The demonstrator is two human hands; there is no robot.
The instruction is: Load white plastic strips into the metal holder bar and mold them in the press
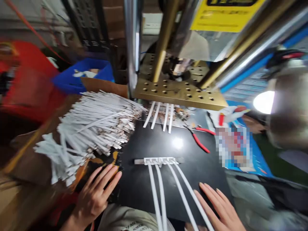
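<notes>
My left hand [97,192] lies flat with fingers stretched at the left edge of the black work surface [134,189], holding nothing. Near the right edge my right hand [218,208] rests with its fingers extended, close beside one of the long white strips [184,189]. Those strips run toward me from a white slotted holder [160,161] in the middle of the surface; their near ends leave the frame. Several more white strips [166,117] stick out from under the brass-coloured press plate [180,96] at the back.
A big pile of white strips [96,122] is on the left, with a blue bin [83,75] behind it. Red-handled pliers [201,142] lie at the back right. Brass posts [166,41] rise from the press. A lit lamp [286,102] hangs at the right.
</notes>
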